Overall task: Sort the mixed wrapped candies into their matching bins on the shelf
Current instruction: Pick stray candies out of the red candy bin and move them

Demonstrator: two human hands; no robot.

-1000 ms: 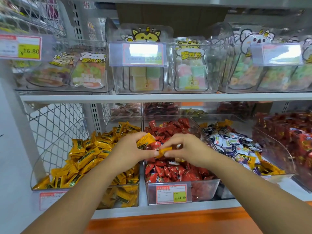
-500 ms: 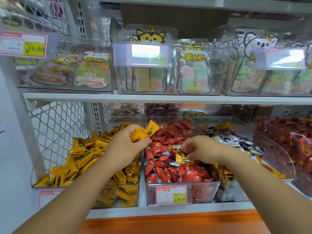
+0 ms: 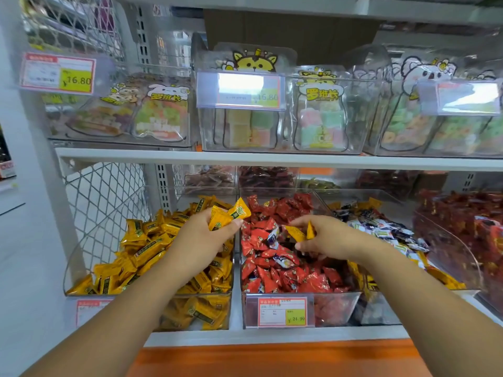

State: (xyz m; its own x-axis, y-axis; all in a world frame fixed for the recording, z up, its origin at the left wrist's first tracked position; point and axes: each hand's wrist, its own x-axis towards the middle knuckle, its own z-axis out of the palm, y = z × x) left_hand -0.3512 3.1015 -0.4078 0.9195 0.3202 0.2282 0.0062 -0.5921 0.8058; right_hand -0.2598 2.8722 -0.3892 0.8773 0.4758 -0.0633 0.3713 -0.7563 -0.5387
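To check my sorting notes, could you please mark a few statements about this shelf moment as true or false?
1. The left hand grips yellow candies. True.
2. The right hand is over the red-candy bin. True.
3. The right hand holds nothing. False: it pinches a yellow candy.
4. The price tag on the red-candy bin reads 16.80. False: it reads 24.90.

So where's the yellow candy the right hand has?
In the head view, just right of centre, the yellow candy is pinched in the right hand above the red candy bin.
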